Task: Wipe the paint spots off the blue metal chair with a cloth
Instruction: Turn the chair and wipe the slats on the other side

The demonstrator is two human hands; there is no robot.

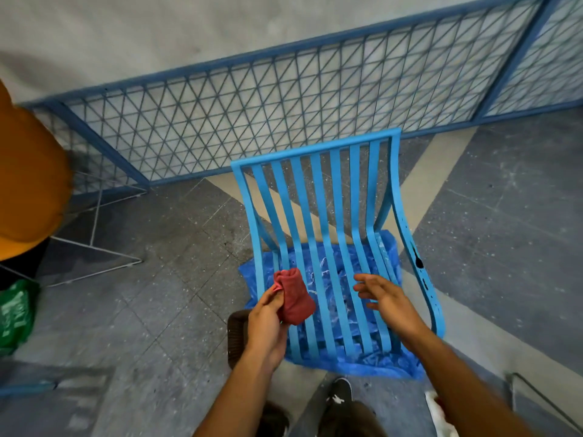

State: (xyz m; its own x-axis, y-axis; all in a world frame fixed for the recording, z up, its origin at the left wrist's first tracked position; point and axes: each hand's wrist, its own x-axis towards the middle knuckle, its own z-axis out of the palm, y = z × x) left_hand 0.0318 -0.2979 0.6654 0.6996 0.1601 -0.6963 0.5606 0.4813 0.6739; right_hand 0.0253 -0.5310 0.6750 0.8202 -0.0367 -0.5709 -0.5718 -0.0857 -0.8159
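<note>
The blue metal chair (318, 197) with long slats stands in front of me on a blue plastic sheet (372, 364). Dark paint spots (419, 262) mark its right side rail. My left hand (268, 323) pinches a folded red cloth (295, 298) over the left slats of the seat. My right hand (385, 298) hovers open above the right slats, fingers spread, holding nothing.
A blue mesh fence (252, 99) runs behind the chair. A person in an orange top (28, 171) stands at the left beside a wire frame (94, 244) and a green bag (15, 313). A dark wicker object (236, 335) sits by my left wrist. My shoe (339, 395) is below.
</note>
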